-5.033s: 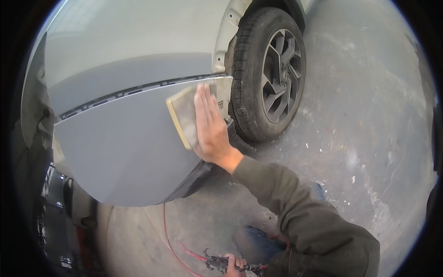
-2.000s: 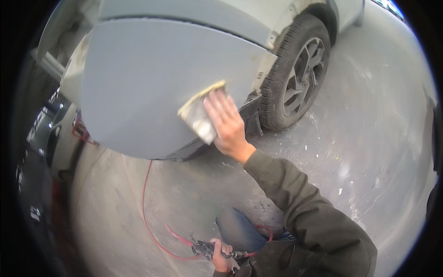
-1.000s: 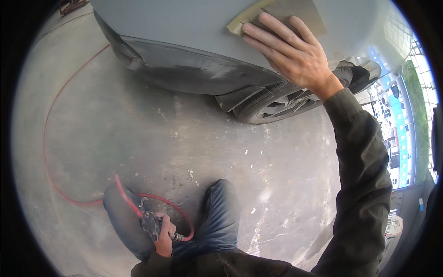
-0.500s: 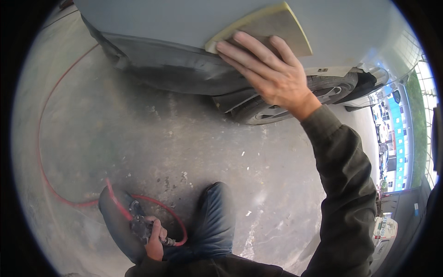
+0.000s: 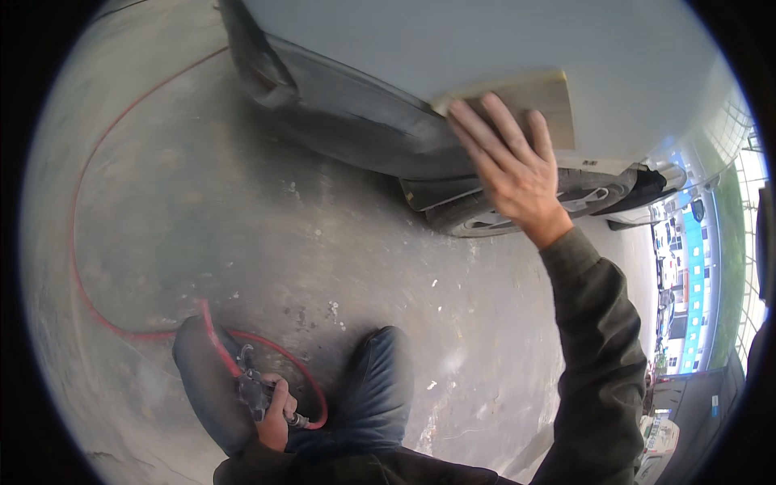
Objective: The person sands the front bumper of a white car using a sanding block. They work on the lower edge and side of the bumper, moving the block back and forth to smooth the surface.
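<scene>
My right hand [image 5: 521,178] lies with its fingers stretched over a thin tan sanding pad [image 5: 554,109], pressing it against the grey car body panel [image 5: 372,32]. The pad has a pale yellow edge, and part of it is under the fingers. Down by my left knee, my left hand [image 5: 277,416] is closed around a dark air blow gun [image 5: 254,391] with a red nozzle tube [image 5: 215,338] pointing away from me. A red air hose [image 5: 295,365] joins the gun at a metal coupling. My fingers partly cover the gun's handle.
Below the panel are a scuffed dark lower trim [image 5: 347,113] and a car wheel [image 5: 485,220]. The red hose loops across the stained concrete floor [image 5: 178,242] on the left. My bent knees [image 5: 376,380] are in front. Parked vehicles [image 5: 667,275] stand outside at the far right.
The view has shifted, so the car appears further right and lower. My right hand and the pad have moved along with it, staying against the panel. My left hand keeps hold of the blow gun.
</scene>
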A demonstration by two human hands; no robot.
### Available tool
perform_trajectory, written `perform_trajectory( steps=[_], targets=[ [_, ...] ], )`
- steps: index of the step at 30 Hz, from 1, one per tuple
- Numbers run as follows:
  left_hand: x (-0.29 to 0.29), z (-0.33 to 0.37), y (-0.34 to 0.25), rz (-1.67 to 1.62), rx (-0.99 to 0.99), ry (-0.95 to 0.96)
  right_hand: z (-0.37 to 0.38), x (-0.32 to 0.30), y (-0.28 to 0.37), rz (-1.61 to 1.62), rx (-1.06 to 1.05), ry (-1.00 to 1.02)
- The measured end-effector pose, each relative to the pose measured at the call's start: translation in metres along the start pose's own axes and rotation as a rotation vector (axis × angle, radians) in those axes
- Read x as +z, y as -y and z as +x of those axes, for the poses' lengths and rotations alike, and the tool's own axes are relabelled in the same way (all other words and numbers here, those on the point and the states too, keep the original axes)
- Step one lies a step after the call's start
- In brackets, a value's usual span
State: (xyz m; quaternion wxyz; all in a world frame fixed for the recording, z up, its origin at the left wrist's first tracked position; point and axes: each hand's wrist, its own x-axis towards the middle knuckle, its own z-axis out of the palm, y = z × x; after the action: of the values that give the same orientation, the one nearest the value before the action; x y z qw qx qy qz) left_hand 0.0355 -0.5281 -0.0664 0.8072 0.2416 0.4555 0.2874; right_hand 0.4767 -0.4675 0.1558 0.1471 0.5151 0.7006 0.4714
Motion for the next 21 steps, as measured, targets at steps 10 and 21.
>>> perform_trajectory(
  steps=[10, 21],
  targets=[
    [0.000, -0.004, -0.012, -0.025, 0.077, -0.008, 0.079, -0.014, 0.021, 0.150, -0.031, -0.025],
    [-0.028, 0.005, -0.012, -0.132, 0.032, -0.002, 0.064, -0.027, 0.002, 0.008, -0.084, 0.061]
  ],
)
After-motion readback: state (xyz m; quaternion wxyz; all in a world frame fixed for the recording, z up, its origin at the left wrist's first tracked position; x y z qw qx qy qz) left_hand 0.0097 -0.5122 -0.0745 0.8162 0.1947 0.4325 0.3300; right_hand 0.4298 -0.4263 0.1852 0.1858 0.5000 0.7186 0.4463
